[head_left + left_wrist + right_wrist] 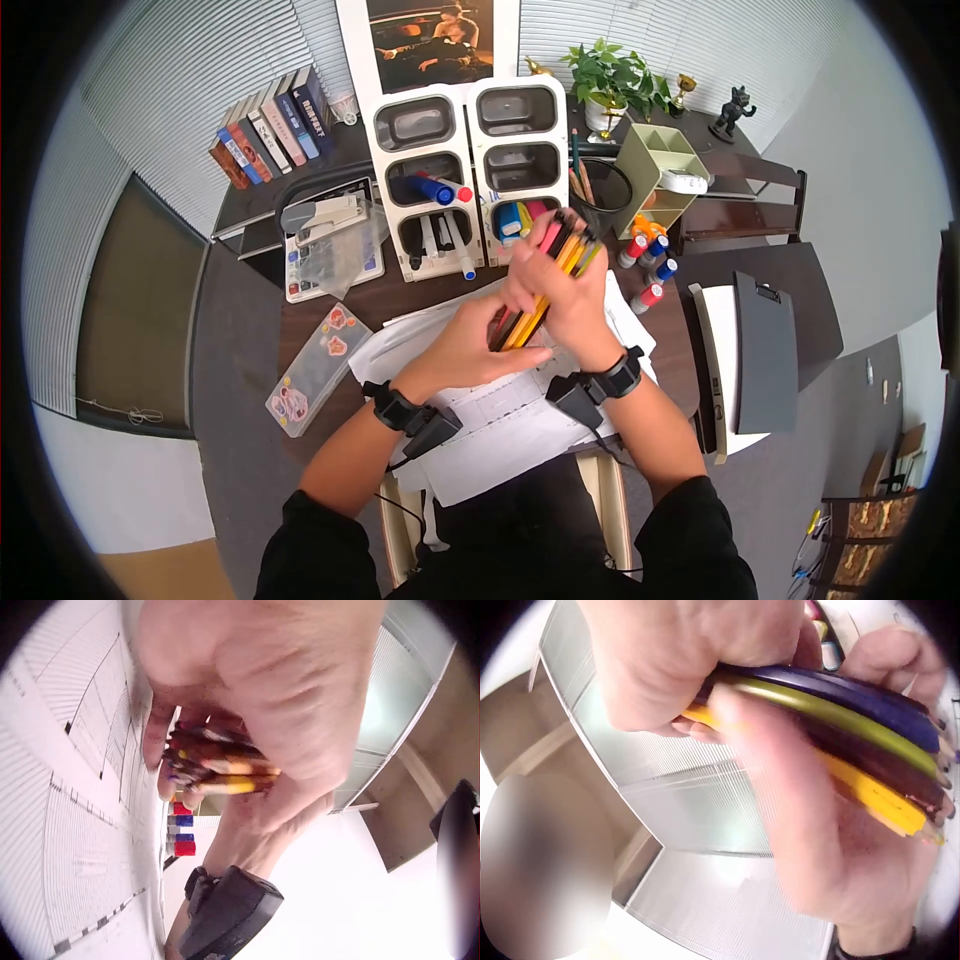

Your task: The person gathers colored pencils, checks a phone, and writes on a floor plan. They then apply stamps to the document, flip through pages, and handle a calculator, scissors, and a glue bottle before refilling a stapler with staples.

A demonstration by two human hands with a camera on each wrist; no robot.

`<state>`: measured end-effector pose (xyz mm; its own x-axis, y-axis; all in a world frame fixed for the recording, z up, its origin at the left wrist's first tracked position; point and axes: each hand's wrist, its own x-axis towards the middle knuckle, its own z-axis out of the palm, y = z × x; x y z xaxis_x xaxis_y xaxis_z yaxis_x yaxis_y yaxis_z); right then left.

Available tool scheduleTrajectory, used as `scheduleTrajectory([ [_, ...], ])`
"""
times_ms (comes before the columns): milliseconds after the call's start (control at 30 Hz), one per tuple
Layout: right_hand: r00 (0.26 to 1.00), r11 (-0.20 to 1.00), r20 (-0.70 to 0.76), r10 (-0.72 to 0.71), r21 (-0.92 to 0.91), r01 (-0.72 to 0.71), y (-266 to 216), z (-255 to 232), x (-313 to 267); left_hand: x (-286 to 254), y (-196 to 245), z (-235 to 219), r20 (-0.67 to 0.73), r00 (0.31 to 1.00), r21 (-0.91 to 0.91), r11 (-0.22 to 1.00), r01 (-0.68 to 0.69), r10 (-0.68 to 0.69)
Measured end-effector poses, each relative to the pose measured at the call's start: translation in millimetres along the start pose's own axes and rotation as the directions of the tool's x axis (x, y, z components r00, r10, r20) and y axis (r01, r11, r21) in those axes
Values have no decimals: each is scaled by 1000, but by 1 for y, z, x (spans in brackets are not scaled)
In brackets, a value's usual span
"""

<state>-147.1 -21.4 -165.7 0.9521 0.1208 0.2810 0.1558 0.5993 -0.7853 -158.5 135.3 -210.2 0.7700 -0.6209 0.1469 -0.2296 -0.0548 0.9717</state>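
Observation:
Both hands hold a bundle of colored pencils [530,318] over the desk. My right hand [572,290] grips its upper part from the right. The left hand [462,338] cups the lower ends, its thumb passing beside the bundle. Yellow, green, dark red and blue-purple barrels show among the pencils [855,742] in the right wrist view, sharpened tips toward the left hand's palm [877,870]. In the left wrist view, the left hand [262,682] covers part of the pencils [225,769], which look blurred. Printed paper sheets [480,440] lie beneath.
Behind the hands stands a white organizer [470,150] with markers and other stationery. A translucent pencil box [318,370] lies left, near a pouch [345,245]. To the right are red- and blue-capped bottles [648,296], a mesh pen cup [605,185] and a dark folder [765,350].

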Motion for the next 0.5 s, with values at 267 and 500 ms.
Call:
scheduleTrajectory([
  [267,979,776,81,187,599,-198,-15,-37,19,9,-13,5,-345,855,257,915,-312,388],
  [500,908,453,239,344,805,-384,24,-12,0,-3,-1,-4,-75,604,879,339,-336,793],
])
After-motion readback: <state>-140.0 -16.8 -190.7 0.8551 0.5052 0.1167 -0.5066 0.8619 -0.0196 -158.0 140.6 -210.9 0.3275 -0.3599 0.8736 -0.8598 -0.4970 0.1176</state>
